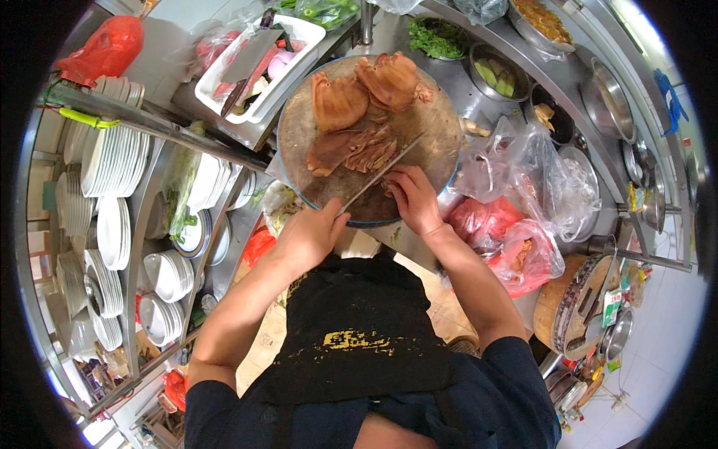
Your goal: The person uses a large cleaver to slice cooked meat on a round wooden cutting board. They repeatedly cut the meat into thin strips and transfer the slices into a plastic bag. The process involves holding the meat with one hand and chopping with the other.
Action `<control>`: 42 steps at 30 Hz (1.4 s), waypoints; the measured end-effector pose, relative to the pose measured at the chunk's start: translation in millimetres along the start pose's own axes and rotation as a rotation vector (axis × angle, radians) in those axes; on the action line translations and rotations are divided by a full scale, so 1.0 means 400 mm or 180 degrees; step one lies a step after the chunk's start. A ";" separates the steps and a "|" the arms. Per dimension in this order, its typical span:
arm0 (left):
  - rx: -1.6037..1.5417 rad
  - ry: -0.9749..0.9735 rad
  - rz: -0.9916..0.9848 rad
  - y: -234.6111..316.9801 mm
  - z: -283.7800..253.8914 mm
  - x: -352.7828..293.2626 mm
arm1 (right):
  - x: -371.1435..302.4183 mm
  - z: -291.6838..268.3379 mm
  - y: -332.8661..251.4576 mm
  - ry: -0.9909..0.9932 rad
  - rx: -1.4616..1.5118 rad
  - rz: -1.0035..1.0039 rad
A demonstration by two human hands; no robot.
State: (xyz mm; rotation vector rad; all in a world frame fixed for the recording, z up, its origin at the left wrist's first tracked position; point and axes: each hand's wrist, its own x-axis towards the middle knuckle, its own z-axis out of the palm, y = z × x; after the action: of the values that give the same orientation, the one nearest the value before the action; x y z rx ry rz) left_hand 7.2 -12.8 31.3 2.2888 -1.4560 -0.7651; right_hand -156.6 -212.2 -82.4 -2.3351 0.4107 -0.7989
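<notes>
**Slicing cooked meat on the round board**

Left hand (310, 236) is wrapped tight round the handle of a cleaver (381, 173), at the near edge of the board (299, 135). From my feed the blade runs up and right over the board, edge down beside the slices (372, 150). Right hand (413, 198) is pressed flat-ish on the board's near side, fingers curled, touching the meat right by the blade. I'd guess that's to pin the piece and keep fingertips tucked away from the edge. Can't tell if it's actually pinching anything.

Two bigger brown slabs (366, 90) sit on the board's far side, uncut, clear of the knife. Left of the board there's a white tray (288, 93) with a second cleaver in it, and stacked plates (112, 161) further left. Right of the board: plastic bags (523, 179).
</notes>
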 end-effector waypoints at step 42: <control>-0.0488 0.0108 -0.0065 -0.009 0.006 0.017 | -0.006 0.010 -0.006 0.0214 0.0058 -0.0052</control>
State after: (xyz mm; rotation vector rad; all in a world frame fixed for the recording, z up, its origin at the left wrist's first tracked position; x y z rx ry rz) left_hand 10.8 -17.5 25.7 2.1939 -1.3136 -0.8105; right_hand -155.6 -207.2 -84.3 -2.3024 0.4120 -0.8871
